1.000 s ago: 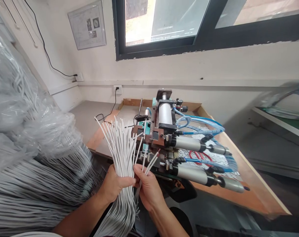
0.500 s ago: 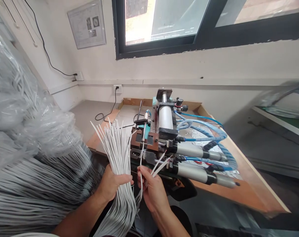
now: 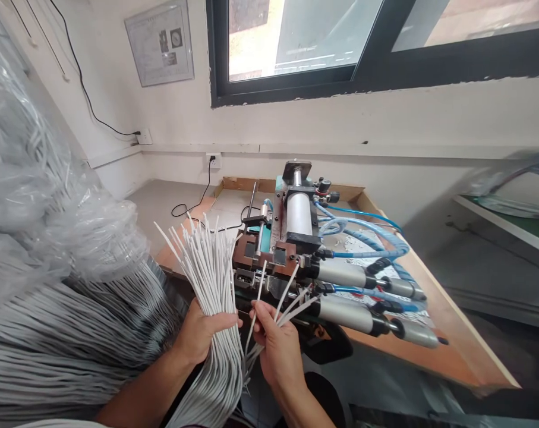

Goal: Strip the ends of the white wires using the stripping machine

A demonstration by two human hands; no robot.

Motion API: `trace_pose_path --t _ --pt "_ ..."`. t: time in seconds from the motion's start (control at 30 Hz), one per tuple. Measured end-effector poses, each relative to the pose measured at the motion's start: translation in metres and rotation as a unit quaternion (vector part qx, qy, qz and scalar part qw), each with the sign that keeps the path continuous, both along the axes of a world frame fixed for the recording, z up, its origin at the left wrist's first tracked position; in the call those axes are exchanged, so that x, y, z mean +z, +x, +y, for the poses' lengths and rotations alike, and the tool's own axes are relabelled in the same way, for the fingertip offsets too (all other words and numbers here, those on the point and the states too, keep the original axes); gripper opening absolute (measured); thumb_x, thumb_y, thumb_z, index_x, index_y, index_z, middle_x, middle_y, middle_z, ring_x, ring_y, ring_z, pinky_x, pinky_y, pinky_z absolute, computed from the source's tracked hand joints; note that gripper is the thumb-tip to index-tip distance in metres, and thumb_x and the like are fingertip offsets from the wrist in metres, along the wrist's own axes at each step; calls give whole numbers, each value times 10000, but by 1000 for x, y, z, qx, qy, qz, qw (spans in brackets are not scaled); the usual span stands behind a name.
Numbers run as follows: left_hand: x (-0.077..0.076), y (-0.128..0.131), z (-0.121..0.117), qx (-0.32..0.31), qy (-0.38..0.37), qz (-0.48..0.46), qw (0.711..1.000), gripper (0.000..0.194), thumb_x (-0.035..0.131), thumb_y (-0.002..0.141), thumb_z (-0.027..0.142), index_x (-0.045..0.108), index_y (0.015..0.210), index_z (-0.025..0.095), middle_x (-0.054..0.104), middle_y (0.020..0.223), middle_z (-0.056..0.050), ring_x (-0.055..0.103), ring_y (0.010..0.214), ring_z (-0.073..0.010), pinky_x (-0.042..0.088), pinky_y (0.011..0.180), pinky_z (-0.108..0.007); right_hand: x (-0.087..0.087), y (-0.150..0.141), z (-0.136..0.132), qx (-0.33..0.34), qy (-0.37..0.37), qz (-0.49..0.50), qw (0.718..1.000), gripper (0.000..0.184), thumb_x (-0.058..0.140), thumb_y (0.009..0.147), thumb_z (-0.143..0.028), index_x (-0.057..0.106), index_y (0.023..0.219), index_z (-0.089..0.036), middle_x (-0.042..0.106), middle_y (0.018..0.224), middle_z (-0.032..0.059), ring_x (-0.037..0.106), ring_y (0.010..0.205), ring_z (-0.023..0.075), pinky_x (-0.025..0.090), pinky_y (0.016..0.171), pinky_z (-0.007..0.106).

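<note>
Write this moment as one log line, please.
left hand: gripping cable bundle | right hand: holding several cables | machine: beyond hands

The tabletop (image 3: 456,351) carried a machine (image 3: 299,215). White scraps (image 3: 350,242) lay beneath its blue hoses (image 3: 358,255), and a black cord (image 3: 209,173) curled at the left.

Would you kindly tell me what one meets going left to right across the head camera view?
Crumpled clear plastic wrapping, bundle of thin white cables in the left hand, right hand holding several white cables, lowest silver metal cylinder, white-edged green shelf.
</note>
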State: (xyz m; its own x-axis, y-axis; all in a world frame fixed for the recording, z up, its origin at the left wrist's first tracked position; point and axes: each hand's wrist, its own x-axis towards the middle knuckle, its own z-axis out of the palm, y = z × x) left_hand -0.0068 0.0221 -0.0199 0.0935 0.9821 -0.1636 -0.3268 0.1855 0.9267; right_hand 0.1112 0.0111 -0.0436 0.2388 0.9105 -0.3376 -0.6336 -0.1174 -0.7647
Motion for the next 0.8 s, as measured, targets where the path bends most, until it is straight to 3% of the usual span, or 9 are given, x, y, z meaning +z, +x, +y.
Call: trace_pose_path --t 0.1,0.2,0.37,0.47,0.53,0.67,0.8 --pt "2 1 0 13 -16 -24 999 292 690 506 84 644 787 146 624 610 14 572 540 -140 512 565 -304 0 3 9 4 -24 39 999 244 758 522 -311 648 632 -123 523 520 -19 345 406 44 206 353 169" --pt "3 0 0 20 -14 -14 1000 252 692 498 83 637 738 136 598 558 24 555 494 -126 503 514 -274 0 5 16 27 -30 90 995 241 764 515 -290 641 620 -111 496 500 -31 315 395 30 168 341 155" --pt "1 -1 -1 9 9 27 1000 163 682 490 55 627 628 124 612 532 10 550 466 -129 473 473 -249 2 3 18 108 -26 156 982 269 756 544 -325 645 667 -113 447 488 -49 331 415 45 259 381 174" --pt "1 -1 -3 -17 19 42 999 213 670 497 52 654 697 126 641 571 -5 574 517 -161 476 493 -267 4 1 14 168 -1 141 976 289 746 561 -359 646 692 -121 369 438 -75 329 419 61 305 426 203" --pt "3 -1 -4 -32 32 46 998 259 664 501 49 663 745 134 653 601 -3 581 555 -173 477 518 -273 4 -1 9 152 10 93 984 288 751 550 -362 646 678 -127 380 431 -69 336 424 66 296 431 205" --pt "3 -2 -6 -43 47 47 997 164 659 532 59 666 674 140 656 622 11 574 612 -165 464 601 -266 0 0 -3 80 23 7 997 259 741 560 -366 640 634 -138 509 502 -14 375 449 69 247 410 191" --pt "-1 -4 -7 -22 7 21 1000 99 681 550 121 664 647 129 645 595 3 583 579 -171 472 578 -282 -3 4 -9 67 3 4 998 243 747 552 -337 646 632 -131 551 545 5 379 448 59 242 396 177"
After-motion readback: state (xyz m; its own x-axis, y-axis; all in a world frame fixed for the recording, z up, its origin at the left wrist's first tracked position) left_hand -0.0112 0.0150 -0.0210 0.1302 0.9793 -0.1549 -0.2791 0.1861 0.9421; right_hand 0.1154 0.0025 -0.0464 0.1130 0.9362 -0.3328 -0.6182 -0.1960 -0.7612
